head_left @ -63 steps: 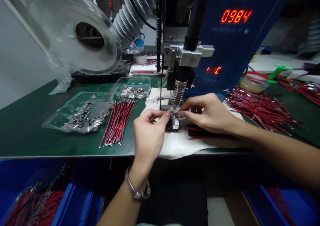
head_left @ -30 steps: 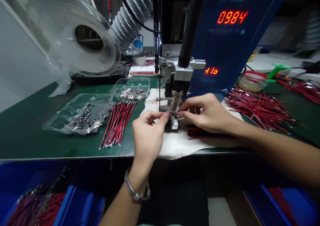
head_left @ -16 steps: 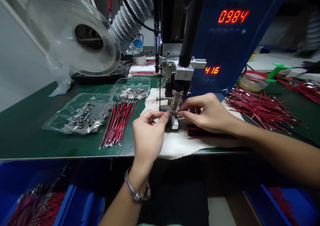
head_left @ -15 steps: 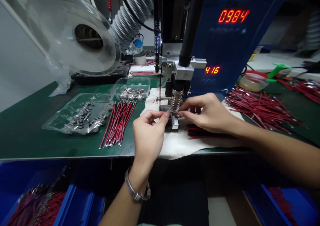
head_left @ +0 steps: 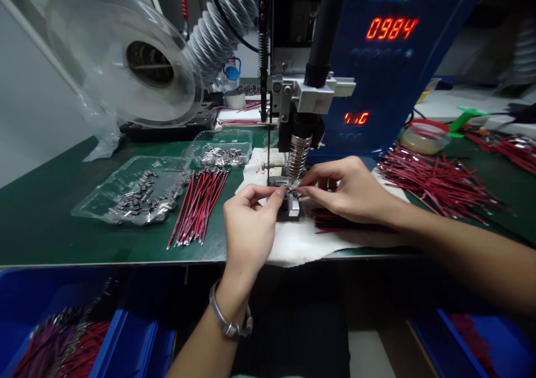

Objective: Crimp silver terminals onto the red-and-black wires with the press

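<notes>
My left hand (head_left: 252,216), with a metal bracelet at its wrist, pinches thumb and forefinger together at the small metal fixture (head_left: 293,205) under the soldering head (head_left: 298,152). What those fingertips hold is too small to make out. From the other side, my right hand (head_left: 349,191) pinches close to the same spot, and a bit of red wire (head_left: 292,188) shows between the two hands. Beneath my right palm a bundle of red and black wires (head_left: 335,221) lies on a white cloth (head_left: 293,247).
Clear plastic trays (head_left: 94,202) of small metal parts stand at left, beside a row of red-black wires (head_left: 195,207). A wire heap (head_left: 435,182) lies at right. The blue machine (head_left: 360,76) rises behind my hands; a clear disc-shaped hood (head_left: 104,54) hangs at upper left.
The soldering head has risen from the fixture, and its spring looks longer. Digits on the lower display look different. Both hands stay in nearly the same place.
</notes>
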The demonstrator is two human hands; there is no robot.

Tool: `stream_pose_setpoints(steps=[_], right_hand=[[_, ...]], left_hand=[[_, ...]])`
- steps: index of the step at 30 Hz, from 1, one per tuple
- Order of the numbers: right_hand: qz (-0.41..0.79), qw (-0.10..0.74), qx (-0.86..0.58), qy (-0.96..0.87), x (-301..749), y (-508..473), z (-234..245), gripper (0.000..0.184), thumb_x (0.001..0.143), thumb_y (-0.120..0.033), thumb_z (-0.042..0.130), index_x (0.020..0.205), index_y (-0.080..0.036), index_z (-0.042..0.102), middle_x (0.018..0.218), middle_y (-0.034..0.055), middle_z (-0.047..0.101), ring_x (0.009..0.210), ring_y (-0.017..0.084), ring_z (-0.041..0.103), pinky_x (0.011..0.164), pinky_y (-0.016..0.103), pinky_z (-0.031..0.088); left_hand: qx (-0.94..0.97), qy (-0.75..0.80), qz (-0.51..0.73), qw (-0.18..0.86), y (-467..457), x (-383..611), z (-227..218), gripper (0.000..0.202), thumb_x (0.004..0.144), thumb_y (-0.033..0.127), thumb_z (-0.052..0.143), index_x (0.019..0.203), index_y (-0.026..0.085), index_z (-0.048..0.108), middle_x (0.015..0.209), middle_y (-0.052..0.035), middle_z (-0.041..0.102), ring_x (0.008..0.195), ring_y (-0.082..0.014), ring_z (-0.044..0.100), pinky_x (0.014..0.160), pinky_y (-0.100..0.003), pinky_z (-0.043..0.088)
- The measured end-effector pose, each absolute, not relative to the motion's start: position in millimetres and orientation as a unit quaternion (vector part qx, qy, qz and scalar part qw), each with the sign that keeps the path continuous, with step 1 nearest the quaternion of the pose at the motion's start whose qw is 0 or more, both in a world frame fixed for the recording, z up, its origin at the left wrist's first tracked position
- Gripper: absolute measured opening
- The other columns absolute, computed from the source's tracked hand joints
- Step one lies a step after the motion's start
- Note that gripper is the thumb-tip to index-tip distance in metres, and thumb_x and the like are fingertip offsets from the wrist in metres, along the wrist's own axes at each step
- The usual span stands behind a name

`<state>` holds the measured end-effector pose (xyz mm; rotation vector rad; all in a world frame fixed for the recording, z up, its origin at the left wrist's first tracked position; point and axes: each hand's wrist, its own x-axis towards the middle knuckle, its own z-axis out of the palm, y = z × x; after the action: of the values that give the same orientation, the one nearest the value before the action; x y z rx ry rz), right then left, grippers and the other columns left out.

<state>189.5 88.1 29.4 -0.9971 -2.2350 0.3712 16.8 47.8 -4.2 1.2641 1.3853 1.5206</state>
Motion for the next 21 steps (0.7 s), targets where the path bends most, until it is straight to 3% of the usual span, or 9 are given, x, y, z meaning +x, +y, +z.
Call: stream_pose_setpoints(steps=[10,21], right_hand=[[0.033,0.314,-0.256,-0.914,197.1,95.6,29.7,0.010,0.082,-0.019,0.061,0.084,-0.015,0.070,0.075,0.0030,0.070,0.062,0.011,0.059,0.059,0.021,0.042],[0.064,0.274,-0.234,-0.931,201.3,99.7,32.9,0.013,0.085,-0.018,0.058,0.088,-0.012,0.069,0.074,0.0035,0.069,0.060,0.008,0.058,0.058,0.019,0.042]], left_hand=[[0.497,0.530,0.589,0.354,48.0,15.7,-5.9,0.020,0.073,0.034,0.073,0.076,0.014,0.070,0.074,-0.0059,0.068,0.067,-0.0152,0.060,0.060,-0.023,0.045],[0.507,0.552,0.568,0.341,42.8,13.5,-7.9,0.026,0.074,0.040,0.071,0.082,0.016,0.073,0.074,-0.0057,0.069,0.058,-0.0133,0.057,0.048,-0.021,0.036]])
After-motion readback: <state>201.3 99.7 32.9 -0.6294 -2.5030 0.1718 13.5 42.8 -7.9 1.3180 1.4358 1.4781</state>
